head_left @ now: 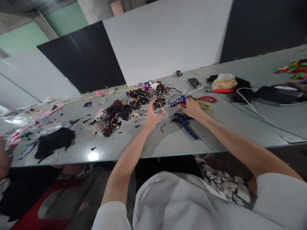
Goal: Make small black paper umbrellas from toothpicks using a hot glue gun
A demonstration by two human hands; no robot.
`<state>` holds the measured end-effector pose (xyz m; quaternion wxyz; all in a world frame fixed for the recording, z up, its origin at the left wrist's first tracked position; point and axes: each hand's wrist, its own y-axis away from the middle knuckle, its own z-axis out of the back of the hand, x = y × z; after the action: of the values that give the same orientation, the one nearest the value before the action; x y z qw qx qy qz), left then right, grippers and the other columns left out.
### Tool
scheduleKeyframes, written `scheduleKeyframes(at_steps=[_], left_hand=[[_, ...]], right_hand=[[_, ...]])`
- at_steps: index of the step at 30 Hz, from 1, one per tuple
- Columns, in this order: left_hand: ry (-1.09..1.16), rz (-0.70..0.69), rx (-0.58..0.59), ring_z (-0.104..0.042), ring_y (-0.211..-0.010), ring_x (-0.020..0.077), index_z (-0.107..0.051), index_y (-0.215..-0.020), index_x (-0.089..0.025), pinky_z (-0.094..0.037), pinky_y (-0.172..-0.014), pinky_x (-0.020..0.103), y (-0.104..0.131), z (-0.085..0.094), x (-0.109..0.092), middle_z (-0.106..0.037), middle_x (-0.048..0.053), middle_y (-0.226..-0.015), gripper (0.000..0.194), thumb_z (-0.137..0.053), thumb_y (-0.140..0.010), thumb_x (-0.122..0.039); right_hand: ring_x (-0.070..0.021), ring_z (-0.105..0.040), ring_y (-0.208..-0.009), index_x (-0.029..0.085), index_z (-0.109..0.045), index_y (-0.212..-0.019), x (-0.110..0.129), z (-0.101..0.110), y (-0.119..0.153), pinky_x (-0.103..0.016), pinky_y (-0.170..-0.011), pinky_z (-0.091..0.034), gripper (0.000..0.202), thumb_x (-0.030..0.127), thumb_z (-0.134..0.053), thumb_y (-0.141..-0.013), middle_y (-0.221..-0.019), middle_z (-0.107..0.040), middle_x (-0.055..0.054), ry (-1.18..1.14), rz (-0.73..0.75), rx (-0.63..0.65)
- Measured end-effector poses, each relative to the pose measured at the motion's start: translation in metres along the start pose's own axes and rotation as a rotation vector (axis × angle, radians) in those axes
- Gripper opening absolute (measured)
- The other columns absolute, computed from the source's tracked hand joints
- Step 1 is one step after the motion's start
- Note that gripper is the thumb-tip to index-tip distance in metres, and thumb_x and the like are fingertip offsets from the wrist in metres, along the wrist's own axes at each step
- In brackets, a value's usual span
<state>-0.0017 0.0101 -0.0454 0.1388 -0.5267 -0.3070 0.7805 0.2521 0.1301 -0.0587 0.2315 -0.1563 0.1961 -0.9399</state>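
My left hand (153, 115) is closed on a round black disc (159, 103) with pale wooden sticks radiating across it; one stick points toward me. To its right, my right hand (192, 109) has its fingers around a blue glue gun (178, 101) with an orange trigger and a dark cord. Just below that hand lies a blue-handled cutter (185, 125) on the table. Scissors with yellow handles (203, 104) and a pair with red handles (211, 99) rest beside my right wrist. Left of the disc sits a heap of similar dark stick-and-disc pieces (140, 95).
Dark shiny scraps (110, 123) and loose sticks (96, 128) cover the grey table (134, 143). A black cloth (56, 142) lies left. On the right are a tissue pack (224, 83), a black box (278, 95) and a white cable (261, 115). Another person's arm (3, 159) shows far left.
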Motion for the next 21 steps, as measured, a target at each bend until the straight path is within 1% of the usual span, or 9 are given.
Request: scheduleKeyframes(at_steps=[2, 6, 8, 10, 12, 14, 16, 18, 21], left_hand=[[-0.006, -0.001, 0.014, -0.061, -0.132, 0.0333, -0.039, -0.153, -0.031, -0.049, -0.111, 0.057, 0.0, -0.001, 0.0, -0.056, 0.016, -0.146, 0.098, -0.081, -0.075, -0.073], [-0.047, -0.01, 0.014, -0.055, -0.139, 0.0352, -0.044, -0.149, -0.03, -0.045, -0.115, 0.057, 0.0, -0.001, -0.003, -0.054, 0.016, -0.15, 0.097, -0.083, -0.072, -0.073], [-0.045, -0.015, 0.022, -0.053, -0.141, 0.0359, -0.045, -0.148, -0.03, -0.042, -0.118, 0.058, -0.001, -0.001, -0.005, -0.053, 0.017, -0.15, 0.097, -0.085, -0.07, -0.073], [-0.021, 0.001, 0.048, -0.053, -0.142, 0.0361, -0.046, -0.147, -0.03, -0.04, -0.119, 0.059, -0.001, -0.001, -0.007, -0.054, 0.017, -0.15, 0.097, -0.085, -0.069, -0.073], [0.028, 0.036, 0.099, -0.055, -0.141, 0.0355, -0.045, -0.149, -0.031, -0.041, -0.119, 0.059, -0.002, -0.001, -0.007, -0.056, 0.016, -0.15, 0.096, -0.083, -0.072, -0.073], [0.112, 0.07, 0.158, -0.06, -0.136, 0.0346, -0.042, -0.152, -0.031, -0.044, -0.116, 0.059, -0.003, -0.002, -0.004, -0.062, 0.016, -0.144, 0.097, -0.08, -0.074, -0.075], [0.197, 0.102, 0.21, -0.067, -0.128, 0.0334, -0.039, -0.154, -0.03, -0.049, -0.112, 0.058, -0.005, -0.003, -0.001, -0.067, 0.016, -0.137, 0.099, -0.079, -0.075, -0.076], [0.239, 0.124, 0.238, -0.069, -0.123, 0.0329, -0.039, -0.154, -0.03, -0.051, -0.11, 0.057, -0.006, -0.004, 0.004, -0.07, 0.015, -0.134, 0.099, -0.078, -0.075, -0.076], [0.232, 0.118, 0.243, -0.069, -0.125, 0.0335, -0.042, -0.153, -0.03, -0.052, -0.109, 0.057, -0.006, -0.004, 0.008, -0.069, 0.016, -0.137, 0.096, -0.08, -0.076, -0.073]], right_hand=[[-0.0406, -0.058, -0.119, 0.007, -0.063, -0.118, 0.003, -0.001, 0.003, -0.055, -0.108, -0.042, 0.046, 0.046, -0.056, -0.095, -0.123, -0.065, -0.027, 0.039, 0.02, 0.035], [-0.0445, -0.054, -0.124, 0.006, -0.066, -0.117, 0.01, -0.001, 0.011, -0.066, -0.11, -0.034, 0.054, 0.055, -0.056, -0.096, -0.127, -0.063, -0.028, 0.089, -0.013, 0.06], [-0.0473, -0.049, -0.128, 0.005, -0.067, -0.115, 0.013, 0.003, 0.014, -0.07, -0.11, -0.03, 0.058, 0.058, -0.054, -0.097, -0.129, -0.061, -0.031, 0.067, -0.048, 0.011], [-0.0479, -0.047, -0.131, 0.006, -0.069, -0.114, 0.016, 0.01, 0.014, -0.07, -0.112, -0.028, 0.059, 0.06, -0.054, -0.096, -0.131, -0.06, -0.031, 0.009, -0.065, -0.061], [-0.0429, -0.05, -0.129, 0.011, -0.071, -0.11, 0.019, 0.017, 0.011, -0.064, -0.113, -0.033, 0.052, 0.058, -0.053, -0.098, -0.127, -0.063, -0.026, -0.122, -0.044, -0.083], [-0.0343, -0.059, -0.119, 0.017, -0.073, -0.107, 0.022, 0.023, 0.007, -0.053, -0.109, -0.042, 0.046, 0.055, -0.047, -0.101, -0.117, -0.07, -0.018, -0.33, 0.001, -0.043], [-0.028, -0.066, -0.105, 0.021, -0.073, -0.108, 0.026, 0.024, 0.004, -0.044, -0.102, -0.05, 0.048, 0.057, -0.041, -0.103, -0.107, -0.073, -0.011, -0.557, 0.016, 0.011], [-0.026, -0.069, -0.099, 0.023, -0.073, -0.113, 0.03, 0.021, 0.004, -0.042, -0.097, -0.054, 0.053, 0.064, -0.041, -0.102, -0.104, -0.075, -0.008, -0.783, -0.011, 0.06], [-0.0265, -0.072, -0.099, 0.025, -0.072, -0.117, 0.039, 0.013, 0.006, -0.043, -0.095, -0.058, 0.055, 0.071, -0.05, -0.096, -0.112, -0.077, -0.008, -1.125, -0.081, 0.135]])
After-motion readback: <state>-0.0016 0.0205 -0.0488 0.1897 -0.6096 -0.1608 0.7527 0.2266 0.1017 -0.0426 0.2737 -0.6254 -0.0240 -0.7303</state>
